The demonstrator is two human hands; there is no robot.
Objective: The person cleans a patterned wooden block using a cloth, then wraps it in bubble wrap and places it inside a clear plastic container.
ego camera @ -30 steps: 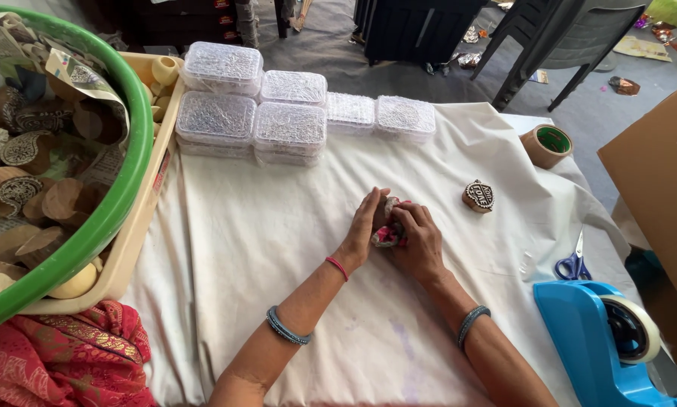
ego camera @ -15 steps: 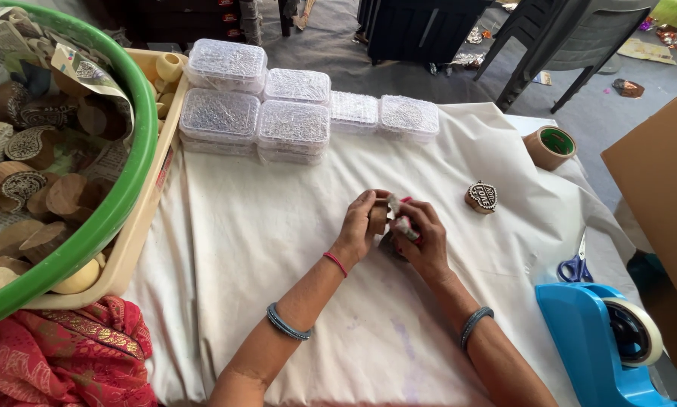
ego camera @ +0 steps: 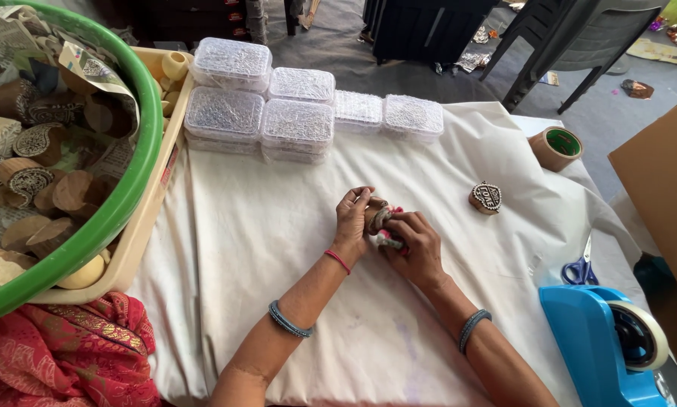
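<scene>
Over the middle of a table draped in white cloth (ego camera: 278, 249), my left hand (ego camera: 353, 217) and my right hand (ego camera: 415, 245) are pressed together around a small carved wooden stamp block (ego camera: 378, 218). The left hand's fingers curl over the block's top. The right hand grips it from the other side, with something pink (ego camera: 389, 241) showing under its fingers. Most of the block is hidden by my fingers. A second carved wooden block (ego camera: 487, 197) lies alone on the cloth to the right of my hands.
Several clear lidded plastic boxes (ego camera: 267, 113) are stacked at the table's far side. A green basin (ego camera: 131, 188) of carved wooden blocks sits in a beige tray at left. Brown tape roll (ego camera: 555, 148), blue-handled scissors (ego camera: 579, 269), blue tape dispenser (ego camera: 609, 347) at right. Red cloth (ego camera: 59, 354) at near left.
Both hands stay together over the cloth and have turned the small block between them; the left fingers now sit higher over its top.
</scene>
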